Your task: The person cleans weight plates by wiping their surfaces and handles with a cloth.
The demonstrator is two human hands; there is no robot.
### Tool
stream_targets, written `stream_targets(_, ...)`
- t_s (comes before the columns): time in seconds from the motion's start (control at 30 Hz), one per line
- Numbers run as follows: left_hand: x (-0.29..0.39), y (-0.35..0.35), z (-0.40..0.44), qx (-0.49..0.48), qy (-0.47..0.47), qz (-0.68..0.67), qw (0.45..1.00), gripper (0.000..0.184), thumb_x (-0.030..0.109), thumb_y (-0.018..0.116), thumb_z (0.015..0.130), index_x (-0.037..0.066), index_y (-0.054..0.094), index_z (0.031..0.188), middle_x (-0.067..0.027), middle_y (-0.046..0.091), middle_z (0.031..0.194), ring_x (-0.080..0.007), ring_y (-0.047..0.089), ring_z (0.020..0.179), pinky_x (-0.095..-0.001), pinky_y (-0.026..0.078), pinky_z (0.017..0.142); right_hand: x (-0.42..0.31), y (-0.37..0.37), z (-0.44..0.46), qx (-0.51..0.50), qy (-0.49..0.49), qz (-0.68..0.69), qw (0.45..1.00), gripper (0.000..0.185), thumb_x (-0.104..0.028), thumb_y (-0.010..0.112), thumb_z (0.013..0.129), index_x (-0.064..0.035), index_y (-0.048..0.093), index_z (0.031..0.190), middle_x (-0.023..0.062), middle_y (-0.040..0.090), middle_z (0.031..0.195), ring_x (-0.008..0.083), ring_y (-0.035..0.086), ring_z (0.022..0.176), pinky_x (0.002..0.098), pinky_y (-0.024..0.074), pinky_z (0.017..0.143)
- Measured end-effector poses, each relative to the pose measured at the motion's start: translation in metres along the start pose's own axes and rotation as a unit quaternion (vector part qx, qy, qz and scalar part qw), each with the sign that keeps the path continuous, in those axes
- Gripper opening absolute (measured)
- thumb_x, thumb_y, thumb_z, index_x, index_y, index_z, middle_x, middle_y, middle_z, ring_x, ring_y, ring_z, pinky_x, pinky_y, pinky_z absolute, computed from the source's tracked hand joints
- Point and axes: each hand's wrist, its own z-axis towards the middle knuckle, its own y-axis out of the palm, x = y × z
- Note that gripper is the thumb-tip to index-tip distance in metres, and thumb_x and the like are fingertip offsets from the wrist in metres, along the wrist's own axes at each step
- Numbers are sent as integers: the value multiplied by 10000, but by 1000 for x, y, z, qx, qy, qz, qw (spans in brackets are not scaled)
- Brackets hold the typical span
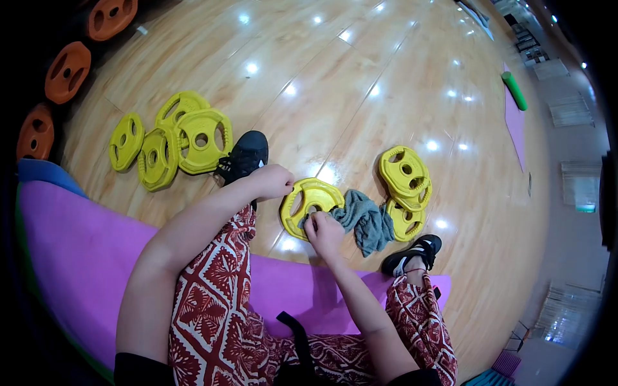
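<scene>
Between my feet, a yellow weight plate (329, 192) with grip slots and a centre hole rests on the wood floor. My left hand (275, 181) is closed at the plate's upper left rim, its fingertips partly hidden. A grey-green cloth (370, 225) lies crumpled over the plate's right side and onto the floor. My right hand (326, 235) is closed over the plate's lower part, fingers bunched on the end of the cloth. What lies under those fingers is hidden.
Several yellow plates (158, 156) lie beside my left shoe (250, 154). More yellow plates (404, 170) are stacked near my right shoe (415, 252). A purple mat (84, 244) is beneath me. Orange plates (68, 72) line the left edge; a green roller (514, 91) lies far right.
</scene>
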Motion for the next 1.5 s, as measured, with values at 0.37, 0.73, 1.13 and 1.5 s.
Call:
stream_targets(0.37, 2, -2, 1, -15, -1, 21, 1000, 203, 230, 503, 705, 52, 597, 730, -153, 580, 702, -308, 563, 667, -384, 439, 595, -6, 9, -1, 78, 51, -20, 996, 145, -185, 603, 689, -97, 499, 640, 67, 496, 535, 236, 514, 484, 348, 404, 424)
stream_targets(0.73, 2, -2, 1, -18, -6, 6, 1000, 207, 231, 510, 706, 47, 601, 736, -154, 580, 687, -312, 563, 656, -385, 445, 597, -34, -20, 1, -69, 29, 45, 996, 159, -188, 595, 701, -64, 505, 656, 94, 498, 639, 269, 503, 632, 387, 383, 567)
stream_targets(1.13, 3, -5, -3, -10, -8, -9, 1000, 198, 230, 516, 708, 51, 596, 732, -143, 580, 679, -297, 563, 646, -373, 437, 585, 2, -14, -12, 0, 9, 30, 999, 116, -117, 581, 687, -39, 499, 713, 115, 487, 715, 292, 471, 693, 390, 363, 610)
stream_targets(1.5, 5, -6, -2, -17, 1, 13, 1000, 198, 229, 510, 703, 54, 599, 734, -150, 579, 682, -311, 562, 655, -382, 437, 585, -43, 0, -17, -33, 25, 18, 999, 119, -150, 586, 664, -61, 511, 686, 94, 463, 723, 267, 452, 684, 373, 335, 597)
